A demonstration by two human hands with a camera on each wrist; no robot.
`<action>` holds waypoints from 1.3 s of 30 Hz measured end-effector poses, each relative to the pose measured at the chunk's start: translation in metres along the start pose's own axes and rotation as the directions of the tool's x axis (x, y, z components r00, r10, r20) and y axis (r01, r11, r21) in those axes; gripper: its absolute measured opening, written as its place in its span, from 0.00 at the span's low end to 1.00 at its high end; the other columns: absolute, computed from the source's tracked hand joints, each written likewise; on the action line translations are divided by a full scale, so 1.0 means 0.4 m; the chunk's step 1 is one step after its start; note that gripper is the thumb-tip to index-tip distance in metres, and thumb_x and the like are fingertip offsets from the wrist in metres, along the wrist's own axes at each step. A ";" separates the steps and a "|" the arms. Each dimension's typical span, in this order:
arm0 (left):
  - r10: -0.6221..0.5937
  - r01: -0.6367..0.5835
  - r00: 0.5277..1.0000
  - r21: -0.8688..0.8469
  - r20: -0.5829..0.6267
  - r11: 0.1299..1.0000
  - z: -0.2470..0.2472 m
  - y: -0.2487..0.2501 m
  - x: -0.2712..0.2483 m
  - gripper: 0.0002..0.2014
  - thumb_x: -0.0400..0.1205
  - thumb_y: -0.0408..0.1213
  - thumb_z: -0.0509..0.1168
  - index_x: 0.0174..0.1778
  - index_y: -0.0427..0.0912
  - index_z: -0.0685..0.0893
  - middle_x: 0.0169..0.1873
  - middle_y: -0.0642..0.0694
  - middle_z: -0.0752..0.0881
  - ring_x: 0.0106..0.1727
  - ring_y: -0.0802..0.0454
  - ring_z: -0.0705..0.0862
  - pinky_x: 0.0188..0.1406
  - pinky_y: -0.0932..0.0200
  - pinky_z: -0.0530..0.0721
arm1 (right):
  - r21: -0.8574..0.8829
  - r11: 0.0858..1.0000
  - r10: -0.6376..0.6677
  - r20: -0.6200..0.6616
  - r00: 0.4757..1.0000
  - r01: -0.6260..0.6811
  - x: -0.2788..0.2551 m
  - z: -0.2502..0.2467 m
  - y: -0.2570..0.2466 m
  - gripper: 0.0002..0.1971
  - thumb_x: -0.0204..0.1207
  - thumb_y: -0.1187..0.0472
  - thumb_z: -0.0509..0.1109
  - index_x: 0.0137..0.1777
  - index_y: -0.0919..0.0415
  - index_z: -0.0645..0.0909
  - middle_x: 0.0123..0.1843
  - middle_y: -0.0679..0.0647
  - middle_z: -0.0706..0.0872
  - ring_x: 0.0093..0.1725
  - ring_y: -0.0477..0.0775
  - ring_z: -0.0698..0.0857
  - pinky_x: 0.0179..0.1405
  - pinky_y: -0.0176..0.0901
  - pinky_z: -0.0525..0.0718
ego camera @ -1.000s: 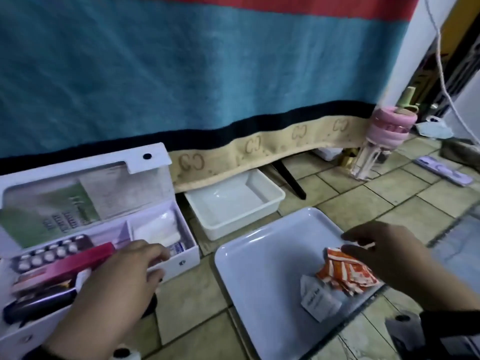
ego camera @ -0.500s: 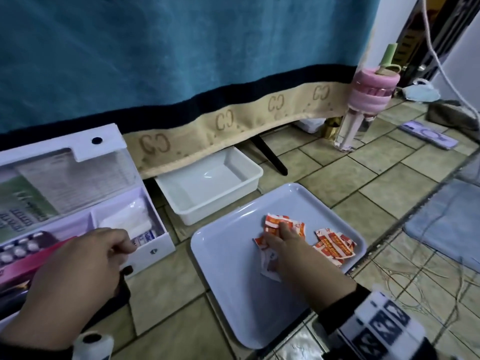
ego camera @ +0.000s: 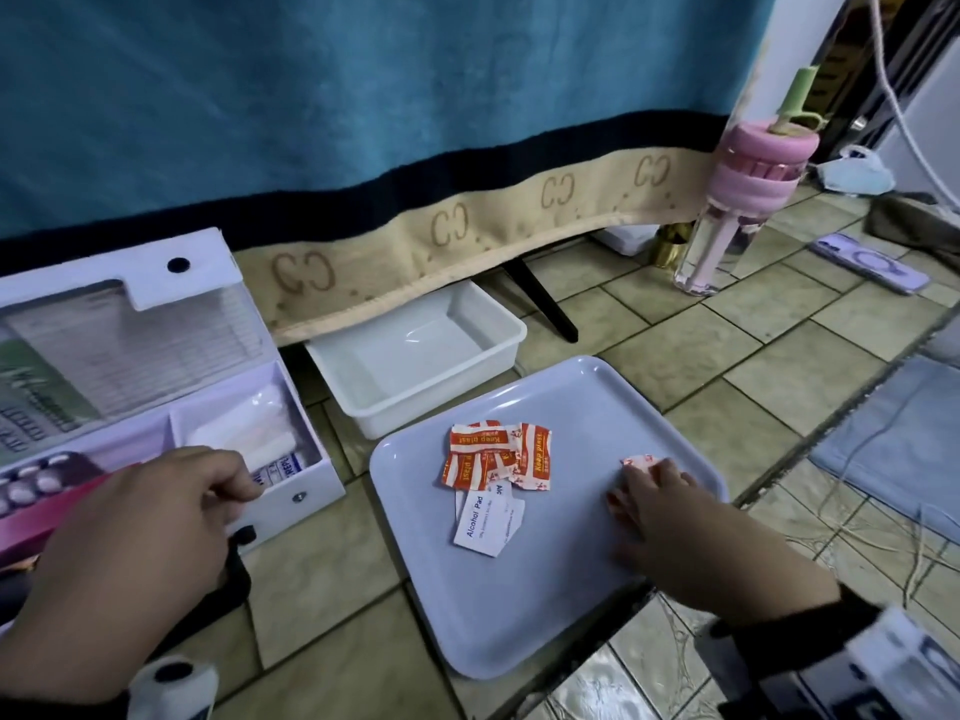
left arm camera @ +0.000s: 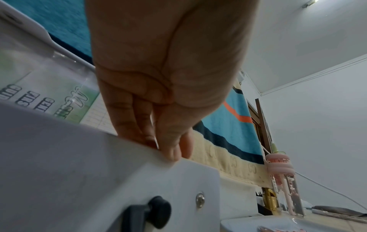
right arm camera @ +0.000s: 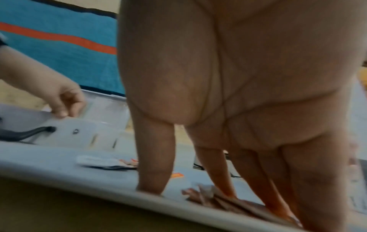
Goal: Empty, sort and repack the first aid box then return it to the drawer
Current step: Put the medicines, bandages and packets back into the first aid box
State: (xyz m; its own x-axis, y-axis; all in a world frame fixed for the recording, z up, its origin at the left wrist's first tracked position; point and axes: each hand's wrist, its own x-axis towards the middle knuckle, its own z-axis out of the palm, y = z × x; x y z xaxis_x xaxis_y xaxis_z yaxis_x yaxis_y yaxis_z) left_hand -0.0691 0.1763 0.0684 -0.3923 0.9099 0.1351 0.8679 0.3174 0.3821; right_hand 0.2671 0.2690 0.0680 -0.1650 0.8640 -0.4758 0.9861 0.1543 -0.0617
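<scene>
- While the person kneels over a tiled floor, the open first aid box sits at the left and a pale tray lies just beside it, likely so items travel only a short way.
- The left hand rests on the box's front wall, fingers curled over the rim and thumb on the outside, pinching it; this looks like steadying the box. Blister packs and a pink carton remain inside.
- The right hand lies on the tray's right side, fingers straight and slightly spread, pressing down on a small heap of orange plaster sachets.
- A second cluster of orange plaster sachets sits mid-tray, overlapping white alcohol pad sachets, well apart from the heap under the hand. The split suggests sorting by kind is under way.
- An empty white tub stands behind the tray, perhaps waiting for another category.
- Compared with half a second ago, the right hand has left the middle cluster and moved onto the right-hand heap; a second ago everything lay in one pile near the tray's right edge.
- The left hand has stayed on the box throughout.
</scene>
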 end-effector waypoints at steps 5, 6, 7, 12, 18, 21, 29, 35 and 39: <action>-0.010 0.011 1.000 0.046 -0.002 0.999 -0.002 0.008 0.000 0.31 0.66 0.25 0.75 0.35 0.74 0.78 0.27 0.66 0.82 0.29 0.54 0.83 0.35 0.50 0.85 | 0.040 0.984 -0.176 -0.010 0.984 0.176 0.013 0.013 -0.112 0.29 0.79 0.60 0.59 0.79 0.59 0.56 0.79 0.65 0.58 0.77 0.66 0.63 0.72 0.55 0.68; -0.006 0.006 1.000 0.052 -0.001 0.999 -0.006 0.014 -0.001 0.31 0.66 0.25 0.76 0.35 0.75 0.77 0.27 0.67 0.82 0.29 0.54 0.83 0.35 0.51 0.85 | 0.034 0.972 -0.232 -0.021 0.972 0.233 0.015 0.013 -0.137 0.29 0.79 0.62 0.57 0.80 0.60 0.55 0.81 0.64 0.56 0.78 0.65 0.63 0.74 0.54 0.67; -0.009 0.009 1.000 0.049 0.004 0.999 -0.012 0.022 -0.003 0.31 0.66 0.25 0.76 0.36 0.75 0.77 0.26 0.68 0.81 0.29 0.55 0.83 0.35 0.52 0.85 | 0.020 0.954 -0.299 -0.029 0.954 0.299 0.014 0.007 -0.158 0.29 0.80 0.65 0.56 0.80 0.62 0.54 0.82 0.62 0.54 0.78 0.64 0.63 0.75 0.52 0.66; -0.034 0.033 0.999 0.010 0.033 0.999 -0.044 0.059 -0.016 0.19 0.69 0.27 0.74 0.30 0.61 0.83 0.24 0.67 0.81 0.31 0.54 0.84 0.37 0.54 0.84 | -0.064 0.869 -0.494 -0.049 0.868 0.491 0.012 -0.070 -0.211 0.26 0.82 0.65 0.57 0.80 0.62 0.59 0.83 0.57 0.56 0.79 0.53 0.65 0.73 0.38 0.61; -0.026 0.022 0.995 0.041 0.097 0.999 -0.062 0.070 -0.012 0.17 0.73 0.30 0.71 0.27 0.59 0.81 0.29 0.68 0.81 0.38 0.55 0.84 0.37 0.59 0.81 | -0.192 0.923 -0.351 -0.062 0.934 0.334 0.116 -0.114 -0.222 0.14 0.82 0.63 0.57 0.62 0.61 0.79 0.61 0.58 0.83 0.58 0.57 0.83 0.55 0.45 0.80; -0.015 0.012 0.994 0.031 0.109 0.999 -0.060 0.063 -0.002 0.19 0.74 0.29 0.69 0.27 0.61 0.79 0.28 0.66 0.82 0.37 0.61 0.82 0.31 0.65 0.75 | -0.228 0.927 -0.320 -0.057 0.946 0.299 0.153 -0.100 -0.228 0.14 0.80 0.63 0.58 0.64 0.62 0.77 0.62 0.60 0.81 0.59 0.60 0.83 0.56 0.47 0.81; -0.032 0.032 0.997 -0.004 0.071 0.999 -0.050 0.047 0.000 0.20 0.74 0.30 0.68 0.25 0.62 0.76 0.28 0.64 0.81 0.35 0.63 0.79 0.32 0.65 0.73 | -0.271 0.928 -0.261 0.009 0.965 0.254 0.182 -0.132 -0.255 0.14 0.74 0.59 0.72 0.57 0.62 0.84 0.54 0.57 0.86 0.54 0.56 0.84 0.52 0.42 0.78; -0.016 0.015 0.997 0.021 0.076 1.000 -0.043 0.035 -0.001 0.19 0.74 0.30 0.67 0.25 0.60 0.74 0.36 0.62 0.85 0.37 0.64 0.78 0.30 0.64 0.70 | -0.115 0.968 -0.233 -0.099 0.967 0.221 0.185 -0.172 -0.241 0.08 0.78 0.60 0.69 0.52 0.59 0.87 0.55 0.56 0.87 0.55 0.58 0.85 0.54 0.43 0.81; 0.000 -0.003 0.996 0.041 0.088 0.999 -0.037 0.033 0.000 0.19 0.74 0.30 0.66 0.25 0.60 0.73 0.39 0.61 0.86 0.42 0.61 0.82 0.35 0.63 0.72 | -0.056 0.955 -0.289 -0.388 0.875 0.290 0.151 -0.172 -0.230 0.09 0.77 0.66 0.65 0.43 0.53 0.86 0.42 0.52 0.86 0.41 0.54 0.84 0.42 0.49 0.86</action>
State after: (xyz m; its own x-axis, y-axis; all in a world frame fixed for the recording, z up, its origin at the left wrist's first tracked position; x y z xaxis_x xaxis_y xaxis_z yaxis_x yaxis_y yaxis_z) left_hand -0.0622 0.1766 0.0868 -0.3642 0.9298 0.0539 0.8810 0.3252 0.3435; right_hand 0.1652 0.3399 0.1052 -0.4369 0.8976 -0.0584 0.8930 0.4251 -0.1480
